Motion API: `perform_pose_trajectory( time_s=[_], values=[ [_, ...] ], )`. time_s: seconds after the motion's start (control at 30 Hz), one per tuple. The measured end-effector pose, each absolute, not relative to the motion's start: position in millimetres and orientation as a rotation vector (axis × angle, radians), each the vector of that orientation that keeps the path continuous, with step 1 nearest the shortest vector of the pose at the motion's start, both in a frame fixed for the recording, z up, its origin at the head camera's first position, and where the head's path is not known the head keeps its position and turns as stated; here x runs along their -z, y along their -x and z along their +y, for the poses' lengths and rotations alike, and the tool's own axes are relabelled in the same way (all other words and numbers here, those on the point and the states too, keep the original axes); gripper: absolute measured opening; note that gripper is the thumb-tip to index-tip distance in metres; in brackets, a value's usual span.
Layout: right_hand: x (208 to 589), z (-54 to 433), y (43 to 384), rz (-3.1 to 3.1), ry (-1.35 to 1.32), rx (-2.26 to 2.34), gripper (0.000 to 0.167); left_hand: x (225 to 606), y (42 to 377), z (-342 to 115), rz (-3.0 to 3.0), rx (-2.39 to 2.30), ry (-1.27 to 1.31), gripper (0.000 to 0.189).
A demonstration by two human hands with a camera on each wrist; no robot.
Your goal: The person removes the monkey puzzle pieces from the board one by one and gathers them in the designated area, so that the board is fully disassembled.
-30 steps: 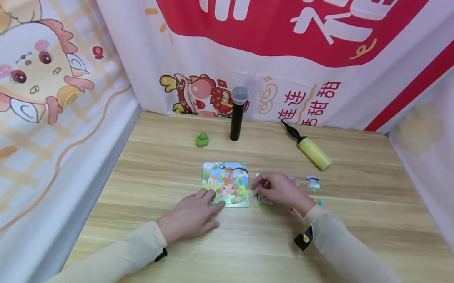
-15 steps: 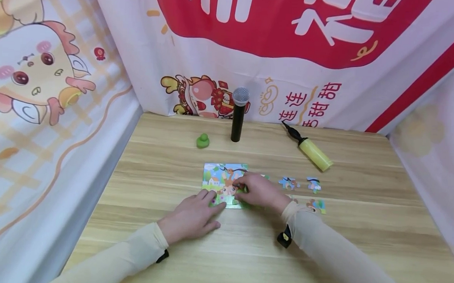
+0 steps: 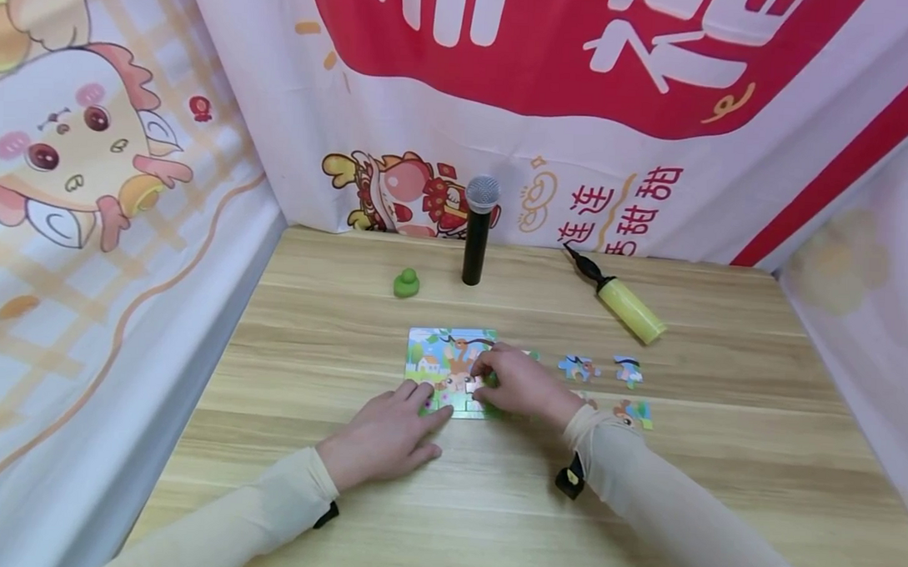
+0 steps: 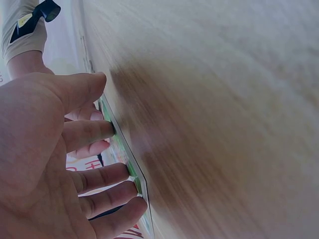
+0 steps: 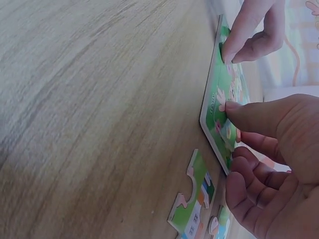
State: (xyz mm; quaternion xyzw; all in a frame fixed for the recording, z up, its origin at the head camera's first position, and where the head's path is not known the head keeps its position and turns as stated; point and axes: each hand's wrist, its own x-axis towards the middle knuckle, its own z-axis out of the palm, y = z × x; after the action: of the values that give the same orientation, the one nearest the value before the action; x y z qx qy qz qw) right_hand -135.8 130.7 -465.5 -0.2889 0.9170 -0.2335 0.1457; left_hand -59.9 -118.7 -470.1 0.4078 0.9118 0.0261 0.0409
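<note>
A square monkey jigsaw puzzle [image 3: 422, 345] lies flat on the wooden table. My left hand [image 3: 381, 439] rests its fingertips on the puzzle's lower left, fingers fairly straight, as the left wrist view also shows along the board's edge [image 4: 118, 130]. Over the right side of the puzzle, my right hand [image 3: 525, 386] pinches a puzzle piece [image 3: 472, 388] low against the board with thumb and forefinger. In the right wrist view, its thumb [image 5: 249, 115] touches the green part of the picture while the other fingers curl. The hand partly hides that piece.
Loose puzzle pieces, among them a branch piece [image 3: 579, 368], a corner piece [image 3: 628, 371] and a green-edged piece [image 3: 633, 412], lie right of the board. Behind stand a green duck-like toy [image 3: 406, 283] and a microphone [image 3: 476, 234]. A yellow hand pump [image 3: 629, 308] lies at back right.
My right hand has moved left from the loose pieces onto the puzzle's right side, then shifted only slightly. More loose pieces show at the right. My left hand has stayed in place.
</note>
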Motion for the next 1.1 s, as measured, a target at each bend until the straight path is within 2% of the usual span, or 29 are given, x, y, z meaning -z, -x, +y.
perform_pose_trajectory(
  time_s=[0.33, 0.5, 0.73, 0.93, 1.1],
  values=[
    [460, 135, 136, 2.561, 0.777, 0.898, 0.011, 469, 61, -119, 2.800, -0.065, -1.249, 0.059],
    [452, 157, 132, 2.417, 0.726, 1.139, 0.011, 469, 61, -119, 2.795, -0.074, -1.255, 0.059],
    [439, 228, 113, 2.354, 0.557, 1.237, 0.019, 470, 59, -117, 2.784, -0.071, -1.215, 0.060],
    [440, 312, 79, 2.421, 0.444, 1.190, 0.020, 470, 57, -115, 2.763, -0.058, -1.214, 0.060],
    [446, 354, 54, 2.405, 0.314, 1.157, 0.021, 467, 58, -113, 2.762, -0.047, -1.210, 0.060]
  ],
)
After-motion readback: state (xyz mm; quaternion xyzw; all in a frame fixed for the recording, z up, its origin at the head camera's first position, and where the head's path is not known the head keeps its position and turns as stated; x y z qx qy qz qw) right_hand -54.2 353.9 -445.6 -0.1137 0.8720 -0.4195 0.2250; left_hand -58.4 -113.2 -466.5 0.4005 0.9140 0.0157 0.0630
